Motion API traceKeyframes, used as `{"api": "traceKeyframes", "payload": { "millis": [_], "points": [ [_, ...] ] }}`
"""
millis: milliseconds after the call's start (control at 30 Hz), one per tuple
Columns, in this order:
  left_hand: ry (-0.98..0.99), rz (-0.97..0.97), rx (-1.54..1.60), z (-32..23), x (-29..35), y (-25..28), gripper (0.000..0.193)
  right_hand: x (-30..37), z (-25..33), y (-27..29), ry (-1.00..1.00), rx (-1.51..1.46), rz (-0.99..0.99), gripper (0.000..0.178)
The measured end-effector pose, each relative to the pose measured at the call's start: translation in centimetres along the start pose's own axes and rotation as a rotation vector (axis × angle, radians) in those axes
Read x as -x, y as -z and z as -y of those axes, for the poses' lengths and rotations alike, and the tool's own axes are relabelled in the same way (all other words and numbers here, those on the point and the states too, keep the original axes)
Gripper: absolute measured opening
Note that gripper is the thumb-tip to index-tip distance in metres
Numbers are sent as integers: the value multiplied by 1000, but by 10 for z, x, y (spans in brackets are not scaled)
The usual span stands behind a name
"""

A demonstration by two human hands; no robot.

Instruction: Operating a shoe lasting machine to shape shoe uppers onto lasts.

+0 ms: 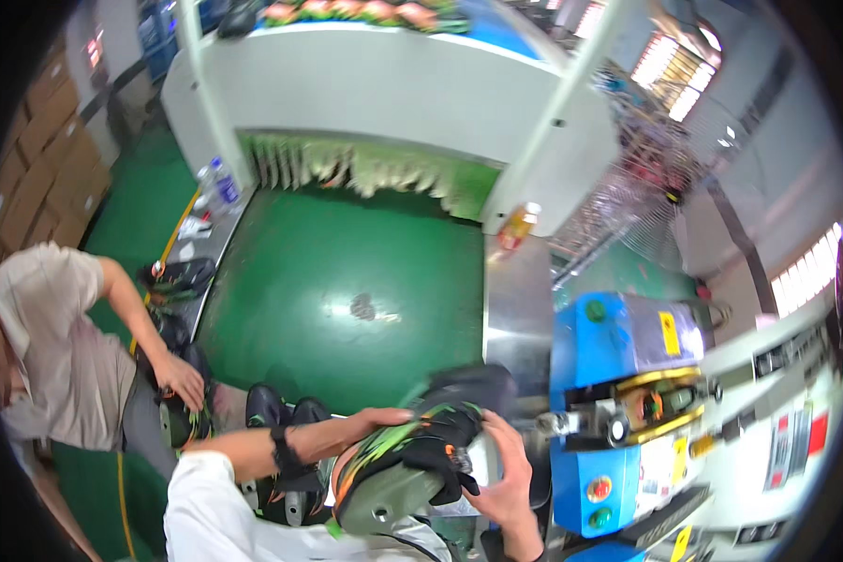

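In front of my body is a black shoe upper [431, 436] with green and orange streaks, fitted over a grey-green shoe last [389, 501]. The last's heel end, with a round hole, points toward me; the toe end is smeared by motion. My left hand [379, 426] grips the upper from its left side, the wrist wearing a black band. On the other side, my right hand [504, 473] is curved around the collar, fingers at the upper's edge and thumb below. Below my left forearm, more lasted shoes [295, 501] stand partly hidden.
At left a co-worker's hand [180, 377] rests on another shoe. Dark shoes [183, 279] and plastic bottles [217, 183] stand on a narrow ledge. To my right is a blue machine [585, 375] with a yellow-rimmed wheel. An orange drink bottle [518, 227] stands on a steel shelf [515, 309].
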State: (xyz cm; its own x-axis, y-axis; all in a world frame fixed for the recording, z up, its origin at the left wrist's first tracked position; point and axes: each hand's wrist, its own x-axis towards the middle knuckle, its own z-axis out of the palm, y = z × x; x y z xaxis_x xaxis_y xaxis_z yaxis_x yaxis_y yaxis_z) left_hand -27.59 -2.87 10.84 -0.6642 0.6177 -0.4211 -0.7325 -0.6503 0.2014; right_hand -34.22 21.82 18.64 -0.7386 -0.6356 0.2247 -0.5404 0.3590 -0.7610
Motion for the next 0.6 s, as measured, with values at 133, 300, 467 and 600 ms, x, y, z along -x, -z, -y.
{"api": "traceKeyframes", "payload": {
  "millis": [133,300,467,600],
  "points": [
    [-293,-79,-353,53,1,-35,68,107,45,3,-203,-1174,-28,85],
    [-592,-74,-497,147,-62,-106,57,205,41,46,-582,-676,-320,71],
    [-493,-86,-464,214,-116,-148,54,279,5,86,-718,-535,-354,66],
    [-725,-51,-627,197,-178,-171,56,306,-12,100,-798,-734,-570,54]
  ]
}}
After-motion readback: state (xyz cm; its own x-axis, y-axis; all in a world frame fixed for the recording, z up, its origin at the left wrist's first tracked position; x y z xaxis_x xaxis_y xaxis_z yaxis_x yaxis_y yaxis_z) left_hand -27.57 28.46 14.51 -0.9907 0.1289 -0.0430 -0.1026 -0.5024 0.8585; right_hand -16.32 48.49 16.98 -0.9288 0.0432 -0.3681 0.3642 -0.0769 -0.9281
